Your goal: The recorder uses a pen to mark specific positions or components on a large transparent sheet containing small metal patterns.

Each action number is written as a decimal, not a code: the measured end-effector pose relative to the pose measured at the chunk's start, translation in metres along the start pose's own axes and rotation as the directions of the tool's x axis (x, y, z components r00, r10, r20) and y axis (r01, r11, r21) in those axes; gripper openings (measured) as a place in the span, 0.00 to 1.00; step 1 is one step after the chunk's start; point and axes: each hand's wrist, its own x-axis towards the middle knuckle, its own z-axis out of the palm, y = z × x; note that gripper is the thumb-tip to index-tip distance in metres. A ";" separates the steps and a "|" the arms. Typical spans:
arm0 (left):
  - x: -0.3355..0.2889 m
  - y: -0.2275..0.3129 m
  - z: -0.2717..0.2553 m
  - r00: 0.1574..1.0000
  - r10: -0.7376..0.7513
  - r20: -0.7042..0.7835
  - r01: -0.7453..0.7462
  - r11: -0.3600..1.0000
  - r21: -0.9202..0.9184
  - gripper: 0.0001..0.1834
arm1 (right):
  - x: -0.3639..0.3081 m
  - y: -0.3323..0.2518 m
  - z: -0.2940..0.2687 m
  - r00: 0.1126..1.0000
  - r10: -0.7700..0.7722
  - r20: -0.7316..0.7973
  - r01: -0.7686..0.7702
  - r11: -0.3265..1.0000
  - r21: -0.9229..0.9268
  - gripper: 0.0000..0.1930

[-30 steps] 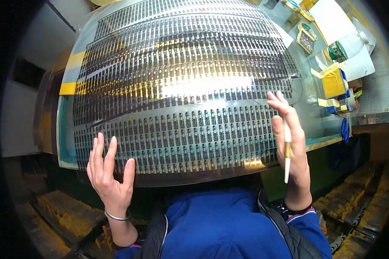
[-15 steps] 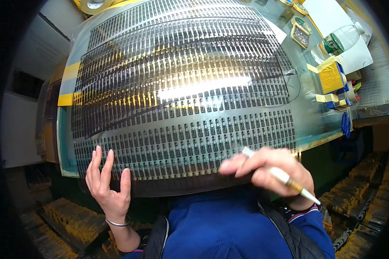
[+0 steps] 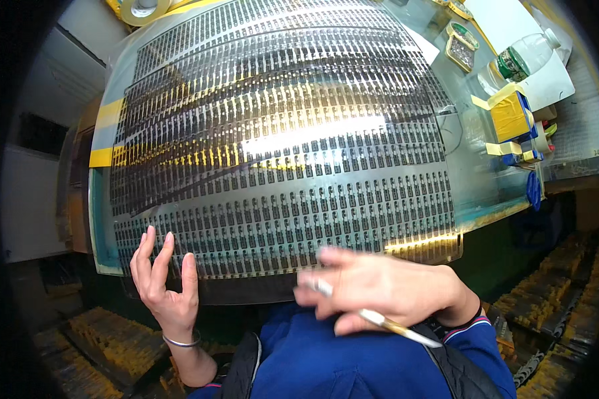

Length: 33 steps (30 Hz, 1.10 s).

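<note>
A large clear film sheet (image 3: 299, 193) printed with rows of small dark patterns covers most of the glass-topped table. On its near left corner rests my left hand (image 3: 165, 282), fingers spread and holding nothing. My right hand (image 3: 386, 286), smeared by motion, is over the near edge of the sheet, right of the middle. A slim white-and-amber pen-like tool (image 3: 399, 328) is gripped in it, the tapered white end sticking out toward my right sleeve. Whether the right fingertips touch the film I cannot tell.
At the right stand a blue tape dispenser with yellow tape (image 3: 512, 116), a clear plastic bottle (image 3: 529, 58) lying on white paper, and a small open container (image 3: 462, 46). A tape roll (image 3: 143, 8) lies at the far left. Racks of yellowish pieces (image 3: 539, 299) sit below.
My right hand has moved left and toward my body with the pen-like tool, turning so its back faces up more. My left hand has barely moved.
</note>
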 end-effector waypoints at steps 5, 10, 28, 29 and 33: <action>-0.001 0.004 0.001 0.999 -0.012 -0.044 0.013 1.000 0.022 0.20 | -0.005 -0.005 -0.012 0.867 0.307 -0.393 -0.154 0.915 0.374 0.15; 0.005 0.012 0.003 0.998 0.056 -0.039 -0.061 0.990 -0.127 0.20 | 0.003 0.001 -0.018 0.572 0.601 -0.558 -0.416 0.799 0.435 0.13; 0.006 0.009 0.003 0.988 0.091 0.123 -0.074 0.988 -0.135 0.18 | 0.006 0.017 -0.011 0.587 0.367 -0.722 -0.432 0.896 0.104 0.07; 0.006 0.009 0.002 0.988 0.091 0.122 -0.074 0.988 -0.134 0.18 | 0.004 0.015 -0.014 0.637 0.389 -0.665 -0.440 0.892 0.101 0.07; 0.007 0.009 0.002 0.988 0.093 0.123 -0.075 0.987 -0.142 0.18 | 0.008 0.011 -0.013 0.624 0.456 -0.634 -0.474 0.866 0.156 0.07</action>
